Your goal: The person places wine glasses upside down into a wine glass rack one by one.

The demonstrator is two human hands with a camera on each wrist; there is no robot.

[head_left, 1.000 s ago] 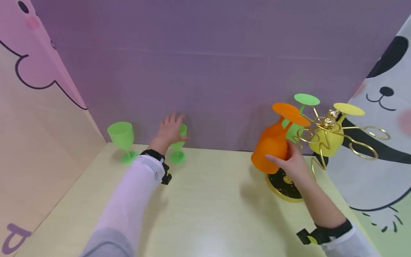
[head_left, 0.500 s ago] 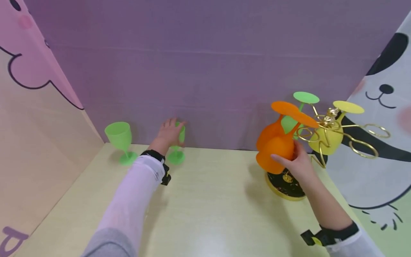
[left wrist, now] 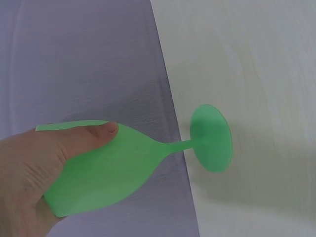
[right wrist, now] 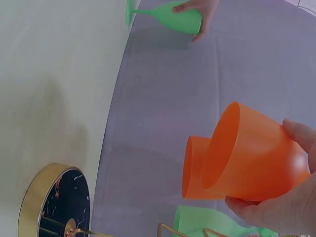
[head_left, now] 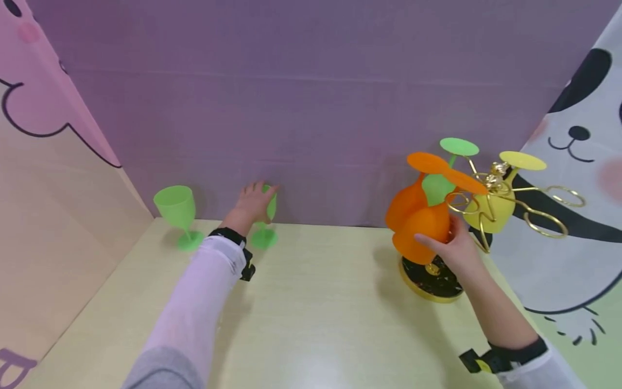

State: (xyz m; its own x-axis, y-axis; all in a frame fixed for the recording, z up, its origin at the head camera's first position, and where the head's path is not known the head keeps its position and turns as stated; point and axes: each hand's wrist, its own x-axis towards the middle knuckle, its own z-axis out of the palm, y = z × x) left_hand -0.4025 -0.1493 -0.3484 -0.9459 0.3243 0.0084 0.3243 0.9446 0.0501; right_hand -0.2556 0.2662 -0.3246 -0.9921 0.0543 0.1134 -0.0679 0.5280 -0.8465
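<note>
My left hand point(head_left: 252, 204) grips the bowl of a green plastic goblet point(left wrist: 108, 173) from above, thumb along one side. That goblet's foot is at the table surface by the back wall. At the right, my right hand point(head_left: 459, 253) holds an orange goblet point(head_left: 423, 232) upside down by its bowl, beside the gold wire rack point(head_left: 497, 181). Behind it hangs a second inverted orange goblet point(right wrist: 195, 168). Inverted green point(head_left: 459, 147) and yellow goblets point(head_left: 500, 213) also hang on the rack. Whether the held orange goblet's stem sits in a rack loop is hidden in the head view.
Another green goblet point(head_left: 176, 208) stands upright at the table's back left. The rack's round black base with a gold rim point(head_left: 430, 278) rests near the table's right edge. A purple wall point(head_left: 311, 119) bounds the back, and printed panels stand at both sides.
My left hand has come down and closed round the green goblet's bowl. My right hand has shifted the orange goblet slightly right, toward the rack, and tilted its foot to the right.
</note>
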